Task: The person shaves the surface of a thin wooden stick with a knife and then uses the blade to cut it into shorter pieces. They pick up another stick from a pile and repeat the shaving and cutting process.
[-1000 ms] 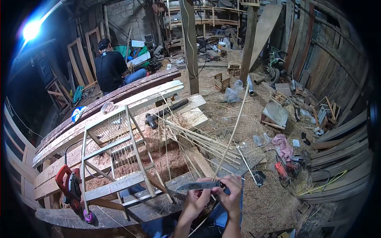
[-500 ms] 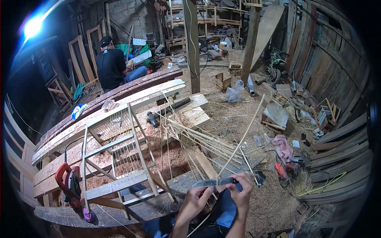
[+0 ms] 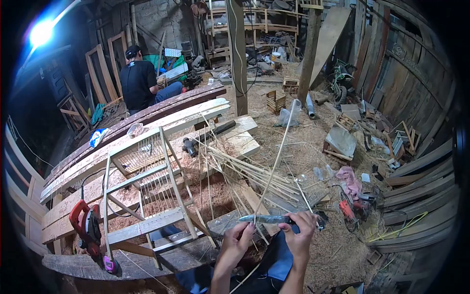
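Observation:
My right hand (image 3: 300,232) is closed on the dark handle of a knife, and the blade (image 3: 267,219) points left. A long thin wooden strip (image 3: 277,164) rises up and to the right from my left hand (image 3: 239,240), whose thumb and fingers pinch it close to the blade. The blade lies across the strip near my left fingertips. Just left of my hands stands a wooden frame (image 3: 146,227) with thin rods. Behind them lies a pile of similar strips (image 3: 259,175).
A red power tool (image 3: 86,226) and a purple tape measure (image 3: 110,265) are at the left. A person (image 3: 138,81) in black sits beyond the long planks (image 3: 166,120). A red tool (image 3: 346,209) and pink cloth (image 3: 348,180) lie on the shavings-covered floor at right.
The strip's upper end has swung left. The knife blade has risen slightly and turned more level, and my left hand has shifted slightly left and up.

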`<control>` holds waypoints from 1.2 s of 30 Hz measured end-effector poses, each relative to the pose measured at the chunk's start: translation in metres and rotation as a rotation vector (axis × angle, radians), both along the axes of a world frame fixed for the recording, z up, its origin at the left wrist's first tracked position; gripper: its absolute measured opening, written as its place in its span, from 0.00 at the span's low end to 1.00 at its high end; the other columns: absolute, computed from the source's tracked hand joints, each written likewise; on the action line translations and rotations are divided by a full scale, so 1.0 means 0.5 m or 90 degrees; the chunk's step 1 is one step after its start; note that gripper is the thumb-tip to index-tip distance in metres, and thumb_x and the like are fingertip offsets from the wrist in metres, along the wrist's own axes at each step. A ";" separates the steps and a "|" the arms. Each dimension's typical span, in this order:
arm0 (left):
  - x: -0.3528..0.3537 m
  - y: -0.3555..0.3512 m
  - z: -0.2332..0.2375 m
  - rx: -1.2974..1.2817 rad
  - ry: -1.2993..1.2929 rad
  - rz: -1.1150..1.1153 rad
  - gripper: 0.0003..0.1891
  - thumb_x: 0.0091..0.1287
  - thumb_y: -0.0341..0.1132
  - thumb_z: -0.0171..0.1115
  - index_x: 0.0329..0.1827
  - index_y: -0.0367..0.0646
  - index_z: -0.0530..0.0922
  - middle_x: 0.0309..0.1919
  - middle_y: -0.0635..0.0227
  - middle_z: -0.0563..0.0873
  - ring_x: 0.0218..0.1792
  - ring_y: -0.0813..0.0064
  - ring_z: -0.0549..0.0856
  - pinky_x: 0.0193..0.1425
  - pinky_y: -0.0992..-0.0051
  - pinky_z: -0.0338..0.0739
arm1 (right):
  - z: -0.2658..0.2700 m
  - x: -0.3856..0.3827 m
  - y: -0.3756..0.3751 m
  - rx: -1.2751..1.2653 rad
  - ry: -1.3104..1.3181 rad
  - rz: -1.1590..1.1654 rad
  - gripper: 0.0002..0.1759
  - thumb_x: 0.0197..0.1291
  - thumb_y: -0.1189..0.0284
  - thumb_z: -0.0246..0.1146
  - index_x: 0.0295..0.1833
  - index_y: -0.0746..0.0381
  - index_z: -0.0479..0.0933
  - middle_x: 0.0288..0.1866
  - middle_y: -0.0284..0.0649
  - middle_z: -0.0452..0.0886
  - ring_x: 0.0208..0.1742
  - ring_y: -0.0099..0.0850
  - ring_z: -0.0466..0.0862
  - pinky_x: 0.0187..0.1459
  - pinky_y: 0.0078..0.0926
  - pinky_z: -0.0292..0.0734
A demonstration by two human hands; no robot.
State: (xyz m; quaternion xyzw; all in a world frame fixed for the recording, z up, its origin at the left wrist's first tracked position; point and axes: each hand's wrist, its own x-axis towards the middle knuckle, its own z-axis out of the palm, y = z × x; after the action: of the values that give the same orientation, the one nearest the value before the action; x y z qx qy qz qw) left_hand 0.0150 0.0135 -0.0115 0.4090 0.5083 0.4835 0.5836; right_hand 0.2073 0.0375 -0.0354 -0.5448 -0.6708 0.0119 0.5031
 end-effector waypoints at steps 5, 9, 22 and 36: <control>-0.003 0.004 -0.005 -0.018 0.016 -0.014 0.15 0.80 0.40 0.58 0.42 0.34 0.82 0.26 0.79 0.76 0.29 0.88 0.71 0.32 0.80 0.65 | 0.004 -0.005 -0.006 -0.093 0.043 0.027 0.29 0.53 0.45 0.73 0.37 0.64 0.84 0.32 0.38 0.80 0.39 0.39 0.77 0.52 0.37 0.65; 0.035 0.003 -0.041 0.028 0.045 -0.083 0.16 0.78 0.39 0.59 0.51 0.33 0.85 0.30 0.72 0.85 0.32 0.85 0.78 0.36 0.78 0.73 | 0.003 -0.045 0.001 -0.029 0.047 0.085 0.21 0.53 0.55 0.76 0.39 0.63 0.85 0.32 0.35 0.82 0.39 0.36 0.80 0.51 0.38 0.66; 0.024 0.024 -0.073 0.166 0.123 0.007 0.13 0.74 0.33 0.62 0.54 0.32 0.85 0.26 0.66 0.85 0.26 0.84 0.77 0.31 0.74 0.73 | -0.018 -0.058 0.016 -0.012 -0.006 0.102 0.21 0.58 0.54 0.71 0.42 0.63 0.84 0.35 0.35 0.82 0.41 0.36 0.80 0.51 0.39 0.66; 0.038 0.013 -0.044 0.182 0.229 -0.003 0.09 0.73 0.28 0.63 0.39 0.28 0.85 0.21 0.78 0.76 0.25 0.91 0.70 0.26 0.80 0.63 | -0.033 -0.036 0.015 -0.021 0.001 0.074 0.22 0.60 0.50 0.69 0.41 0.59 0.86 0.34 0.32 0.82 0.39 0.32 0.80 0.51 0.36 0.65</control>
State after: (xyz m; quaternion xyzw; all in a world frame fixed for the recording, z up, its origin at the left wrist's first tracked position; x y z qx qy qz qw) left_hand 0.0342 0.0201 -0.0337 0.5682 0.5294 0.4686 0.4211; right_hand 0.1891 0.0451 -0.0521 -0.5132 -0.7004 0.0525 0.4932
